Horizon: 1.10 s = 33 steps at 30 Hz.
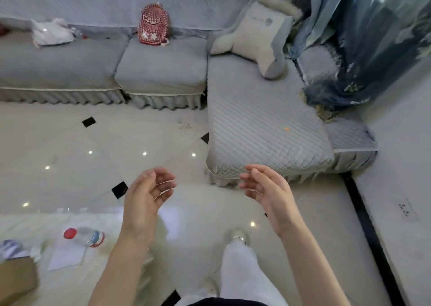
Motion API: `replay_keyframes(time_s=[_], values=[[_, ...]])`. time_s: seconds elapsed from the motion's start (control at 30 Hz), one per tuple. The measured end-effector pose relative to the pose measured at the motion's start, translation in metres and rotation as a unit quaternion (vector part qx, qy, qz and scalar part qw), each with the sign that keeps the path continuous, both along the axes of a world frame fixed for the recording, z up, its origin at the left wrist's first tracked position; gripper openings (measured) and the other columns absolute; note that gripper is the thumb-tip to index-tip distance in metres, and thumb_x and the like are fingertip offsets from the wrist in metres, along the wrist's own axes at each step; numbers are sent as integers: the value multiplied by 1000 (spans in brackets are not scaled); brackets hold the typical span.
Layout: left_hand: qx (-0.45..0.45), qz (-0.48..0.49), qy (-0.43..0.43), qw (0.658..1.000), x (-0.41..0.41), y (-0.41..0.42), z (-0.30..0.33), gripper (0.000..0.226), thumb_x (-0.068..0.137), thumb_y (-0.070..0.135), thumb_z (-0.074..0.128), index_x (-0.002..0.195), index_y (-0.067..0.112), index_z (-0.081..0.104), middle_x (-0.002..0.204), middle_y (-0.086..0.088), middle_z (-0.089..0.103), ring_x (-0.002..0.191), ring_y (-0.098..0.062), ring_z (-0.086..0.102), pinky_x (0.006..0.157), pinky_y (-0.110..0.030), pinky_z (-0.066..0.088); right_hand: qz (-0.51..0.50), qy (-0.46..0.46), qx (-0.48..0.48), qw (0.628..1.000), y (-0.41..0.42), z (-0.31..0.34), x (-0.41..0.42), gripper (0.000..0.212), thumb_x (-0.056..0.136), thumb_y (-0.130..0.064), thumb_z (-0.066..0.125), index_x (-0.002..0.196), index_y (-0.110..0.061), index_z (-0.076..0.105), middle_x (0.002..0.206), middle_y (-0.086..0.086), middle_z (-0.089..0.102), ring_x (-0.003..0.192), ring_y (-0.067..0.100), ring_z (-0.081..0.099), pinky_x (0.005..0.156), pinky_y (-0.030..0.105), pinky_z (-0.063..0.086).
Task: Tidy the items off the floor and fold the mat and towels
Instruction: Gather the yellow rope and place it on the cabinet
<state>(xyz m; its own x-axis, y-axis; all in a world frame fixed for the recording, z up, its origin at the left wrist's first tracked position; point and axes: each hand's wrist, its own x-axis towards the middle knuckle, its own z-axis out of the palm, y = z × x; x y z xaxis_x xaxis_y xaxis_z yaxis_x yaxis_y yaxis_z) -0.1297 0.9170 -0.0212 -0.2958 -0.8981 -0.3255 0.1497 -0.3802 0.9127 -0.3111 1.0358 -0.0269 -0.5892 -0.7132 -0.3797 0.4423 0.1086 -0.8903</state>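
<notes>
Both hands empty right now: my left hand (145, 198) is raised in front of me with fingers loosely curled around nothing, my right hand (265, 189) likewise, palm turned inward, fingers relaxed and apart. The thing that matters for the next reach is the clear plastic water bottle with red cap and red-blue label (84, 235): it lies on its side on the fluffy white floor mat (77, 282), down and to the left of my left hand, well apart from it. Its long axis runs roughly left-right, cap end pointing left, away from me. The left hand is clearly nearer; the right would have to cross my body. The bottle rests partly over a flat white sheet of paper (66, 255), also on the mat. At the far left edge is a blurred grey-white striped item (9, 248), can't tell what, and a brown cardboard box corner (16, 277), contents not visible. On the grey quilted sectional sofa (263, 123) sit a red studded small backpack (152, 26) and a white cloth bundle (52, 32). I judge the tidying barely begun, mat unfolded.
</notes>
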Motion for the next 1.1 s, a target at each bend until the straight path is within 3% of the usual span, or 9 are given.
replay_keyframes(time_s=[0.2,0.37,0.63,0.77,0.87,1.1], values=[[-3,84,-15,996,-33,-65,-11,27,98,9,35,88,10,60,72,1,69,67,-12,64,63,-18,52,104,10,-4,994,-119,3,-39,16,95,-7,48,99,-7,64,83,6,67,69,16,61,68,26,46],[3,176,-15,984,-57,-135,-6,27,99,10,36,87,11,61,72,1,70,68,-13,64,72,-26,50,183,35,-22,982,-218,12,-78,17,95,-6,47,103,-5,62,85,6,66,69,14,61,69,26,46],[68,285,23,956,-57,-220,-2,27,98,13,34,95,12,61,81,-1,70,76,-13,68,75,-26,52,296,33,17,954,-345,4,-123,17,95,-9,49,95,-14,65,86,6,68,68,12,63,67,23,47],[61,333,11,941,-47,-248,-8,25,98,19,37,96,13,61,79,2,71,74,-10,69,68,-21,55,352,33,23,935,-407,-7,-110,16,94,-11,50,97,-14,66,86,5,70,70,14,63,63,20,48],[88,372,53,923,-34,-277,-14,26,97,19,37,94,13,62,77,2,71,72,-10,69,64,-20,56,384,30,31,922,-456,-12,-91,15,94,-11,51,98,-14,66,84,3,70,70,14,63,63,19,49],[86,396,98,909,25,-388,-23,26,96,18,37,95,13,62,79,2,71,74,-11,68,69,-22,56,421,26,17,906,-581,-21,-25,17,94,-9,50,97,-15,66,84,3,70,65,12,63,62,19,48]])
